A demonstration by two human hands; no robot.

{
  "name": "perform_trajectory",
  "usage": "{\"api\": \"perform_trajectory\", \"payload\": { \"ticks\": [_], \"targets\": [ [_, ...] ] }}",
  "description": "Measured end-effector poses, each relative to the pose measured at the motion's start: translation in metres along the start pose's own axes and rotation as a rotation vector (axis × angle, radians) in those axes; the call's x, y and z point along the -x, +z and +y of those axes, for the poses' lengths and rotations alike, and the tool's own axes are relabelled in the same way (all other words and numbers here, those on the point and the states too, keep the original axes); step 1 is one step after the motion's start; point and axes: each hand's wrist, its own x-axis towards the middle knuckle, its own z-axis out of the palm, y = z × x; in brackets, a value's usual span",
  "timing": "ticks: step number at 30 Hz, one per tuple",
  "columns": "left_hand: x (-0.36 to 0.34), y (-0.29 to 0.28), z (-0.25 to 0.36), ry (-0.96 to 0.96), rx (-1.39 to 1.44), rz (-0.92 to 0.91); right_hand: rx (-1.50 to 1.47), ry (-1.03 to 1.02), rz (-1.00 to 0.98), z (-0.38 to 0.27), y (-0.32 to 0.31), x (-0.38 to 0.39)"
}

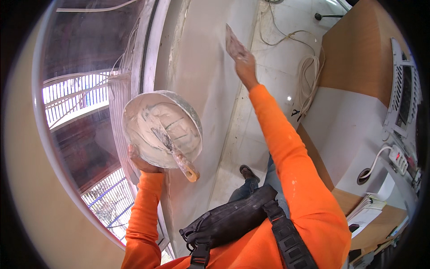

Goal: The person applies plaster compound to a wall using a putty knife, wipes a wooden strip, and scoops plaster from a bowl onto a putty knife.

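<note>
My left hand (142, 160) is closed on the lower rim and side of a round, plaster-smeared bowl (197, 121). Creamy white filler (154, 119) coats its inside. A putty knife (182, 163) lies across it, blade in the filler and wooden handle sticking out over the near rim. Far ahead, my right hand (245, 67) grips a flat filler-stained scraper (231, 41), its blade at the surface of a smooth grey-white plastered wall (204, 58). From this angle I cannot tell how firmly the blade touches.
A window (85, 148) with bars beyond it runs along the left. White floor tiles (280, 58) carry a coiled cable (307, 80) to the right. Beside it stands a wood-and-white counter (354, 58) with a power strip (397, 157) and papers (367, 210). A black bag (228, 219) hangs at my front.
</note>
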Motion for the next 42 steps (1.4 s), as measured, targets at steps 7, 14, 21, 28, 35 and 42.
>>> {"api": "perform_trajectory", "payload": {
  "ticks": [7, 14, 21, 28, 35, 42],
  "targets": [
    [-0.003, -0.001, 0.005, -0.047, -0.048, -0.006, 0.439, 0.092, -0.204, -0.022, 0.044, 0.166],
    [-0.001, 0.006, 0.005, -0.073, 0.015, -0.058, 0.544, 0.045, -0.173, -0.005, -0.033, 0.048],
    [-0.001, 0.009, 0.004, -0.041, -0.050, -0.030, 0.568, -0.012, -0.229, 0.019, -0.005, -0.029],
    [0.002, 0.015, 0.005, -0.063, 0.024, -0.049, 0.328, 0.197, -0.562, -0.026, -0.022, 0.145],
    [-0.002, 0.002, 0.004, -0.086, 0.016, -0.104, 0.692, -0.091, -0.055, -0.009, -0.031, -0.068],
    [-0.007, -0.012, 0.001, -0.068, 0.005, -0.095, 0.573, -0.212, -0.223, 0.009, -0.018, -0.062]
  ]
}}
